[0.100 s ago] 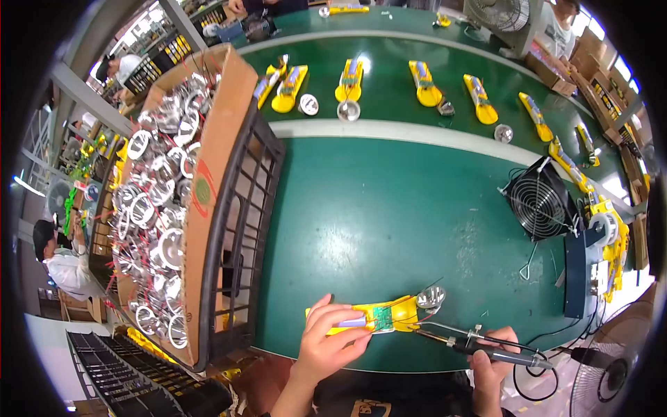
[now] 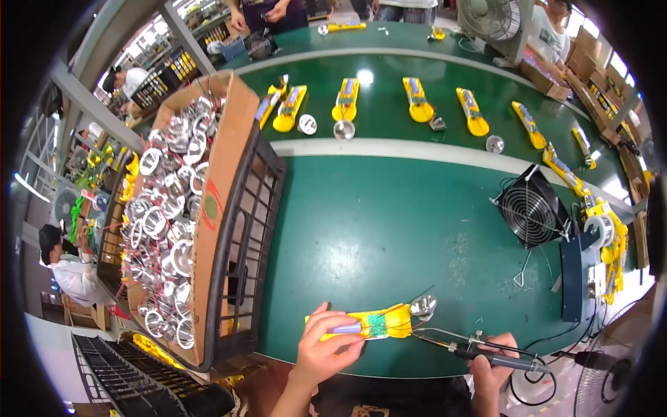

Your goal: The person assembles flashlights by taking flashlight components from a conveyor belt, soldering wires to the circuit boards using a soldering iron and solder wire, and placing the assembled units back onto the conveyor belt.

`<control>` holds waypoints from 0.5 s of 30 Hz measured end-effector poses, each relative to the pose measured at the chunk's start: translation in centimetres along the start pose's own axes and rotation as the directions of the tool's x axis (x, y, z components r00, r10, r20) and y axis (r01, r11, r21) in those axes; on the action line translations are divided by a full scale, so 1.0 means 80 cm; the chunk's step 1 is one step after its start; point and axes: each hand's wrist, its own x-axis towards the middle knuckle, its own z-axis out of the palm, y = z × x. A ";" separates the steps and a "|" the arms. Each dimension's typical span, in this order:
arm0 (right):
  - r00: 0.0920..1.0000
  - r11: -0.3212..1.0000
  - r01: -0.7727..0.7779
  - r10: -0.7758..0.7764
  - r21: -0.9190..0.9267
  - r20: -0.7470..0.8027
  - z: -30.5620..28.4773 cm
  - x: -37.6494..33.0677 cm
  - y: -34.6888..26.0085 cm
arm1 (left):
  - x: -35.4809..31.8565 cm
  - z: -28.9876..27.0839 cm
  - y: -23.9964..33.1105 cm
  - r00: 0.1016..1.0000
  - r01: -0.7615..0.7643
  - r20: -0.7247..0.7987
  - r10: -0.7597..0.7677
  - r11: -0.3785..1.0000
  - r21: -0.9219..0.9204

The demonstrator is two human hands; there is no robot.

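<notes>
My left hand (image 2: 325,345) is closed around the left end of a yellow lamp housing (image 2: 397,322) lying on the green bench. A purple cylindrical battery (image 2: 345,328) and a green circuit board (image 2: 377,325) show in the housing, with thin wires running off the board. At its right end sits a shiny reflector cup (image 2: 422,306). In my right hand (image 2: 490,366) is a soldering iron (image 2: 479,353), fitted with a thin metal side tube. Its tip points left, close to the housing's right end; whether it touches, I cannot tell.
On the left, a cardboard box (image 2: 221,146) full of reflector cups stands in a black crate (image 2: 240,278). A black fan (image 2: 531,208) and a blue box with a solder reel (image 2: 578,278) are at right. Yellow housings (image 2: 419,110) line the far green belt (image 2: 382,69).
My view has tilted up slightly, so the far bench sits lower in the picture. Both hands keep their holds, with the iron's tip still by the housing's right end.
</notes>
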 end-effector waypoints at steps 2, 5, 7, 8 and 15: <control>0.999 0.997 0.046 -0.045 0.054 -0.018 -0.015 0.001 -0.007 | 0.007 -0.008 0.009 0.998 0.047 0.054 -0.042 0.995 -0.083; 0.990 0.992 0.115 -0.109 0.059 -0.089 -0.034 0.012 -0.008 | 0.026 -0.021 0.025 0.971 0.154 0.174 -0.163 0.986 0.065; 0.990 0.995 0.060 -0.049 0.081 -0.132 -0.049 0.017 -0.011 | 0.050 -0.032 0.028 0.881 0.176 0.396 -0.260 0.956 0.236; 0.992 0.996 0.051 -0.042 0.074 -0.115 -0.056 0.021 -0.013 | 0.064 -0.033 0.032 0.912 0.151 0.344 -0.224 0.962 0.227; 0.982 0.999 -0.036 0.039 0.015 -0.187 -0.089 0.049 -0.031 | 0.222 0.003 0.008 0.960 0.207 0.116 -0.254 0.926 0.315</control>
